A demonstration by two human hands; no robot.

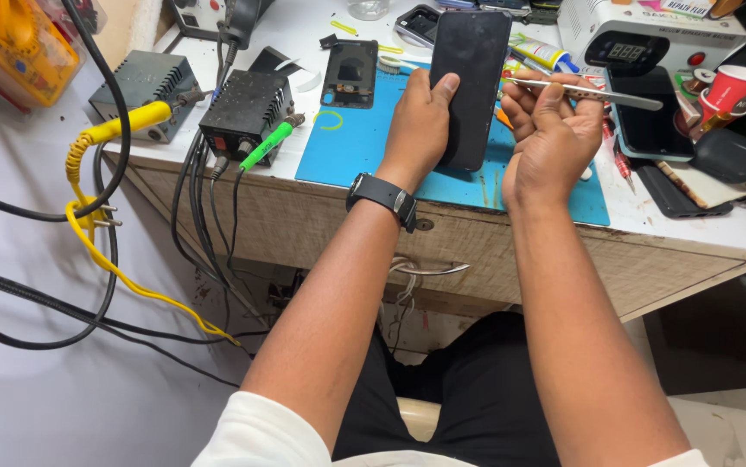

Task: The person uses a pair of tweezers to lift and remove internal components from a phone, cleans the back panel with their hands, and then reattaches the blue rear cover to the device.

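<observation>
My left hand grips a black smartphone, dark screen up, held over the blue work mat. A black watch sits on that wrist. My right hand is just right of the phone and pinches a thin metal tool that points right, its near end close to the phone's right edge. A bare phone frame lies at the mat's far left corner.
Two black soldering stations with a green iron and a yellow iron stand at the left, cables hanging down. Another phone, a red paper cup, a white machine and a dark case crowd the right. A drawer handle is below.
</observation>
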